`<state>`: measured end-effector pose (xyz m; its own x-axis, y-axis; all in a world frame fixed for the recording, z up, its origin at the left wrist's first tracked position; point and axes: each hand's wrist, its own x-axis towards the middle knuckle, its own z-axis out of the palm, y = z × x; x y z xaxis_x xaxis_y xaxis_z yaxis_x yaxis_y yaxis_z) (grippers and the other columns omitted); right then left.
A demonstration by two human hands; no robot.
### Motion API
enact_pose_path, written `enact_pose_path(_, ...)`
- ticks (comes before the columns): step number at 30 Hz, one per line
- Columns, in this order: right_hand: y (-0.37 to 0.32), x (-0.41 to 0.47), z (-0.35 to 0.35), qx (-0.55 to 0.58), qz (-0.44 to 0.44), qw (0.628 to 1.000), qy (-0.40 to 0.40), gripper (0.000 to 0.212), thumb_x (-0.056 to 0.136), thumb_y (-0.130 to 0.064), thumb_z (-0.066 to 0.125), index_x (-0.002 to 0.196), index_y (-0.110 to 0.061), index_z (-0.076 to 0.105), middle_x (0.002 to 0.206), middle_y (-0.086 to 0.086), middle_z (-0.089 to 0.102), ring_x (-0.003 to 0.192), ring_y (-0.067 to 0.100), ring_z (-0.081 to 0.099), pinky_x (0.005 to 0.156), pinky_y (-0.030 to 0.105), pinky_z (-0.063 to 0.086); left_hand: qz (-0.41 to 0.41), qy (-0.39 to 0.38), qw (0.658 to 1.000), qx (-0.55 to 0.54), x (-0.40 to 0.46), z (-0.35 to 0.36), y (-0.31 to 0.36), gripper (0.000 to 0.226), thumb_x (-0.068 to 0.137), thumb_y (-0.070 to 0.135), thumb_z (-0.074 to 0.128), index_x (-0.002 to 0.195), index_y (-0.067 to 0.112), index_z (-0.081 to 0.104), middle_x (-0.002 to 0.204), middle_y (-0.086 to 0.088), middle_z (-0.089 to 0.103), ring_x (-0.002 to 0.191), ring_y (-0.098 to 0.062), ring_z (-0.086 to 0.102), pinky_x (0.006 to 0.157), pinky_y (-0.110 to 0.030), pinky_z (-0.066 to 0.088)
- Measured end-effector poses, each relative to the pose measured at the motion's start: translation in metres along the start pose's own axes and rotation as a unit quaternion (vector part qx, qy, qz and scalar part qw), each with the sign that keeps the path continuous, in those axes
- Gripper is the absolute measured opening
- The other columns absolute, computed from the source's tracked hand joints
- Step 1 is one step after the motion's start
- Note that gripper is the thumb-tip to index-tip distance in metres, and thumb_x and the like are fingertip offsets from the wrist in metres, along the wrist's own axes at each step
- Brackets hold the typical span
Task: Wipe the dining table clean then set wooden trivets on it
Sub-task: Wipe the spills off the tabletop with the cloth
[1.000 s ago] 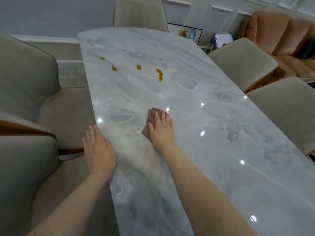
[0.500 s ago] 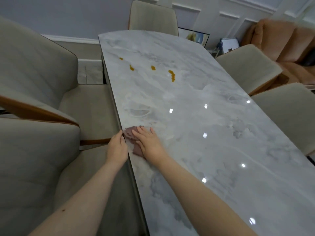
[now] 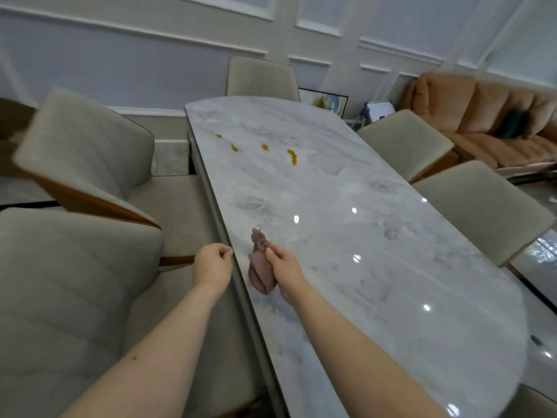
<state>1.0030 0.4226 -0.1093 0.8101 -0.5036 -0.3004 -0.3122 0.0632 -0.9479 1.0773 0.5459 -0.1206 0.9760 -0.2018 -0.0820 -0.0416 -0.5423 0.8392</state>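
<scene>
A long, glossy marble dining table (image 3: 346,236) with rounded ends runs from the near right toward a panelled wall, its long axis angled away and slightly leftward. On the left, two beige upholstered chairs (image 3: 75,236) with wooden trim sit pushed against the table's edge. The left hand (image 3: 212,265) hovers just off that edge, fingers loosely curled with thumb and forefinger nearly meeting, holding nothing visible. Just beside it, over the tabletop, the right hand (image 3: 281,268) pinches a soft, crumpled mauve cloth (image 3: 260,267); the cloth hangs bunched, long axis running roughly along the table, one tip pointing toward the far end. Whether its lower fold touches the marble is unclear. Farther up, four small amber spills (image 3: 291,156) sit in a row across the surface. To the right stand more beige chairs (image 3: 479,206) and a blurred orange sofa (image 3: 488,116).
</scene>
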Motion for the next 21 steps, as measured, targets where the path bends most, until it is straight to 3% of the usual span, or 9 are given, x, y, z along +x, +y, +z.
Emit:
enact_pose_path(3,-0.013,-0.025,0.010,0.164,0.075,0.983,-0.029,0.035,0.104,-0.010,0.033,0.133,0.000,0.050,0.129,0.017,0.056,0.102,0.019,0.061,0.083,0.020,0.049,0.005,0.005,1.000,-0.009,-0.024,-0.016,0.006,0.010,0.086,0.010,0.066,0.087,0.004,0.074,0.090,-0.012,0.072,0.087,-0.026,0.065,0.073,-0.024,0.041)
enact_pose_path(7,-0.037,-0.065,0.021,0.270,0.110,0.954,-0.070,0.038,0.105,-0.014,0.029,0.137,0.000,0.044,0.139,0.019,0.049,0.130,0.028,0.047,0.106,0.032,0.040,0.018,0.025,0.999,-0.040,-0.060,-0.042,0.013,0.008,0.079,0.014,0.075,0.075,0.008,0.073,0.077,-0.009,0.071,0.074,-0.021,0.063,0.067,-0.025,0.044)
enact_pose_path(9,-0.048,-0.082,0.027,0.278,0.116,0.950,-0.079,0.038,0.105,-0.018,0.030,0.134,0.001,0.047,0.130,0.020,0.054,0.129,0.029,0.047,0.110,0.035,0.037,0.010,0.035,0.997,-0.071,-0.076,-0.057,0.017,0.009,0.077,0.015,0.078,0.072,0.011,0.071,0.075,-0.008,0.071,0.072,-0.022,0.065,0.069,-0.030,0.051)
enact_pose_path(14,-0.079,-0.111,0.072,0.292,0.135,0.938,-0.128,0.031,0.104,-0.019,0.035,0.118,-0.002,0.056,0.098,0.013,0.063,0.088,0.023,0.060,0.076,0.032,0.053,0.021,0.090,0.988,-0.120,-0.104,-0.121,0.024,0.010,0.078,0.011,0.076,0.072,0.006,0.070,0.071,-0.009,0.068,0.066,-0.017,0.060,0.065,-0.026,0.047)
enact_pose_path(16,-0.096,-0.121,0.103,0.277,0.143,0.938,-0.153,0.031,0.104,-0.019,0.033,0.105,-0.004,0.059,0.095,0.014,0.064,0.085,0.023,0.061,0.073,0.033,0.053,0.024,0.124,0.984,-0.127,-0.105,-0.159,0.021,0.014,0.081,0.014,0.074,0.071,0.005,0.069,0.067,-0.007,0.065,0.065,-0.018,0.059,0.062,-0.024,0.043)
enact_pose_path(21,-0.142,-0.149,0.200,0.282,0.146,0.915,-0.250,0.035,0.105,-0.020,0.030,0.104,-0.001,0.059,0.081,0.014,0.072,0.087,0.024,0.064,0.063,0.030,0.058,0.017,0.217,0.967,-0.131,-0.097,-0.268,-0.004,0.026,0.086,0.020,0.067,0.061,0.016,0.064,0.064,-0.003,0.066,0.068,-0.023,0.066,0.068,-0.034,0.050)
